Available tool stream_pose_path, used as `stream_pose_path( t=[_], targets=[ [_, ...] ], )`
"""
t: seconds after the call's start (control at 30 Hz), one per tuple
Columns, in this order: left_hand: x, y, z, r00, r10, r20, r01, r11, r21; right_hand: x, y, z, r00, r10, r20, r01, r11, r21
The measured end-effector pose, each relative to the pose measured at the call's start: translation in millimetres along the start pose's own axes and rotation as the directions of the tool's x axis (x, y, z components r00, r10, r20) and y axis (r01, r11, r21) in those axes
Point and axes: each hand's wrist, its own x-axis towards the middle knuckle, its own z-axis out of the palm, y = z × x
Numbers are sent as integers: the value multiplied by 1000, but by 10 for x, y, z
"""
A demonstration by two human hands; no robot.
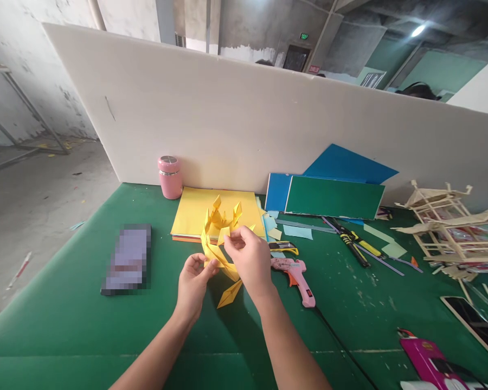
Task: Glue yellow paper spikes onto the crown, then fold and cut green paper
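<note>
A folded yellow paper model (212, 250) with several pointed tips is held up over the green table. My left hand (195, 279) pinches its lower left side between thumb and fingers. On the upper right, my right hand (249, 254) is closed on a small yellow paper flap of the model, and part of the model is hidden behind it. Behind the model lies a stack of yellow paper sheets (191, 213), with orange edges showing beneath. Close to the right hand, a pink glue gun (299, 276) rests on the table beside a yellow utility knife (287, 247).
A pink flask (170, 179) and a phone (127, 259) are on the left. Blue and green boards (335, 197) lean on the white partition (228, 124). Cutters (352, 244) and paper scraps lie to the right, near a wooden stick model (451, 233). The glue gun's cord (337, 336) runs forward.
</note>
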Motion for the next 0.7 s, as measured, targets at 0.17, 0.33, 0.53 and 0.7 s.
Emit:
stream_pose_path(
  t=[0.17,0.33,0.53,0.7],
  targets=[
    [-3,10,12,1000,7,-6,-7,1000,7,-32,3,-56,998,5,62,-3,1000,-29],
    [5,-2,22,1000,12,-20,-12,1000,23,-65,-11,-65,996,3,92,0,999,-32],
    [42,-50,20,998,30,-52,-27,999,46,-100,-23,-28,995,-5,101,11,998,-59],
    [49,-52,24,998,32,-61,-28,998,62,-113,-25,-31,993,-12,116,19,998,-55]
  ],
)
